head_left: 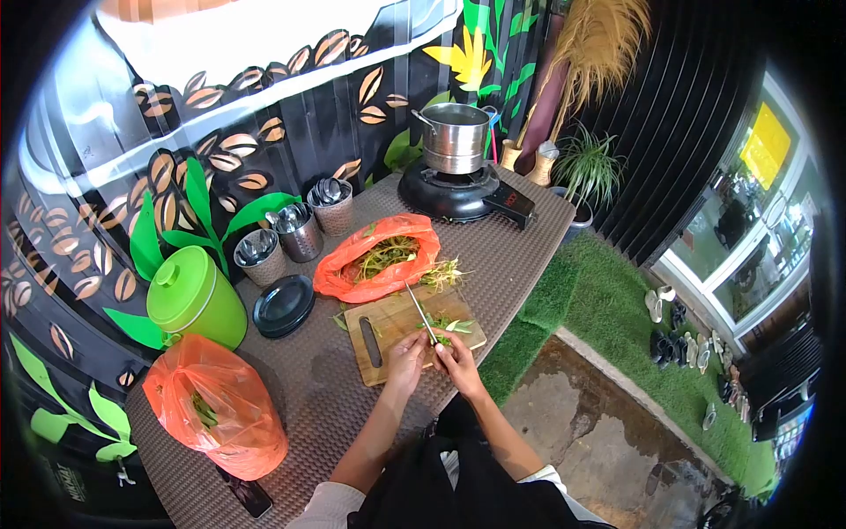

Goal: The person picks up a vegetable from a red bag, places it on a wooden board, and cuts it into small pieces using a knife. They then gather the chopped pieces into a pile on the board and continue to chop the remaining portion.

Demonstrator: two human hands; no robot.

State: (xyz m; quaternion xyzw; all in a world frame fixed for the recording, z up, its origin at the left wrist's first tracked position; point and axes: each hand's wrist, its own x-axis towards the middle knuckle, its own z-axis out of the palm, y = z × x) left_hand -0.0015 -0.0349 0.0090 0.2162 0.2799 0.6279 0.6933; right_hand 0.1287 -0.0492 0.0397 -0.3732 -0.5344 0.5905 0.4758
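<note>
My right hand (457,365) is closed around the handle end of a knife (419,307), whose narrow blade points away over the wooden cutting board (364,310). Close beside it, my left hand (407,360) has its fingers pinched together at a bit of leafy greens; the fingertips are partly hidden. Cut green leaves (458,326) lie on the right part of the board. Just beyond it, an orange plastic bag (330,275) lies open, full of leafy stems (385,257). Pale stem ends (447,274) rest at the bag's right side.
A steel pot (456,141) stands on a black portable stove (445,194) at the back. Cutlery cups (298,236), black plates (284,306) and a lime-green lidded bucket (198,300) line the left. Nearer are a full orange bag (216,406) and a phone (247,495).
</note>
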